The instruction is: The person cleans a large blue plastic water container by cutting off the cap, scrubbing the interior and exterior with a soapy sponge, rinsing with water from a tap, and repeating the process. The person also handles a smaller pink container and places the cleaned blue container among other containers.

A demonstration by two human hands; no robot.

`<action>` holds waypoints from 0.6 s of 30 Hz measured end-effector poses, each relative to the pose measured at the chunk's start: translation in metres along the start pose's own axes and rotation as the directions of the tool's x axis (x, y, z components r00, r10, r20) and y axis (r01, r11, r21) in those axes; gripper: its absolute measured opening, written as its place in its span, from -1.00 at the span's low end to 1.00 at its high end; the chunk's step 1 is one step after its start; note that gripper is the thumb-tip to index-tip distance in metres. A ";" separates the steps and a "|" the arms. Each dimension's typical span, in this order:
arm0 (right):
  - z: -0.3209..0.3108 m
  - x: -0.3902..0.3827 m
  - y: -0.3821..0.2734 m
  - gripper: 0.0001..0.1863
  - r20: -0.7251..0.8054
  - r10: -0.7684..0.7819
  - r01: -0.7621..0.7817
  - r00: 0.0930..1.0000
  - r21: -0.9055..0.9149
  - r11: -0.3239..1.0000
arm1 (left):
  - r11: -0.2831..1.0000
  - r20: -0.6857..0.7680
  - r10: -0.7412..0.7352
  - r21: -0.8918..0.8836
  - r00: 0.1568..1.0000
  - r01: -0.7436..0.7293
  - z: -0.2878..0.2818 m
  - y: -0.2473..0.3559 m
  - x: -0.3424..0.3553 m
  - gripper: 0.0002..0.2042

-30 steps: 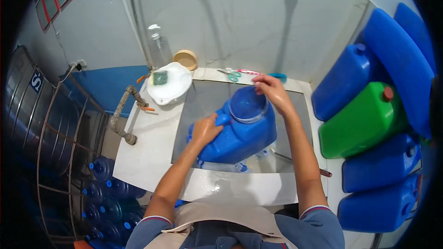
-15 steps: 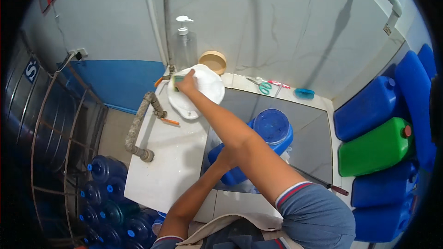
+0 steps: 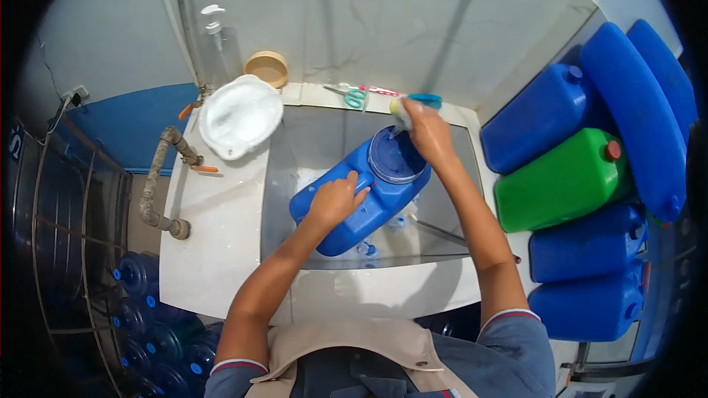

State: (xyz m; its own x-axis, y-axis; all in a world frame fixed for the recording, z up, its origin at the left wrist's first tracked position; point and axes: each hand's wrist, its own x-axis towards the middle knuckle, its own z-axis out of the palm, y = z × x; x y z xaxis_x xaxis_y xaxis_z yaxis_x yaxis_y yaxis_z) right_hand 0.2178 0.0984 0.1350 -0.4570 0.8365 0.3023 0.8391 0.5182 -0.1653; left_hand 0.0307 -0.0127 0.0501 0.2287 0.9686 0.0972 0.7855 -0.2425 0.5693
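Gripping a blue jug (image 3: 369, 215) tilted in the sink (image 3: 286, 155), the left hand (image 3: 338, 203) has its fingers closed around the handle. The right hand (image 3: 429, 129), toward the back of the sink, is pinched on what looks like a foamy yellow sponge (image 3: 397, 109) right by the jug's round top, kinda blurry tbh. Left of the sink sits 1 white bowl (image 3: 240, 114) full of suds, behind it 1 pair of teal scissors (image 3: 355, 98), and right of it 1 green canister (image 3: 564, 180) among blue ones.
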 end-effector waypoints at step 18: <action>-0.016 -0.077 0.078 -0.72 -0.056 0.070 -0.069 0.996 0.023 0.997 | 0.963 0.015 0.185 0.196 0.983 -0.184 0.035 0.090 -0.004 -0.60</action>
State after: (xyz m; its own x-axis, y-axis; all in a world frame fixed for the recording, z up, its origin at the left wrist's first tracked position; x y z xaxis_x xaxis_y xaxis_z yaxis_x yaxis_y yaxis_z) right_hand 0.3236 0.0717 0.1140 -0.3801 0.8596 0.3416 0.8614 0.4635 -0.2077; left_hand 0.1201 -0.0402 0.0724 0.3789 0.9061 0.1883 0.8269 -0.4228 0.3707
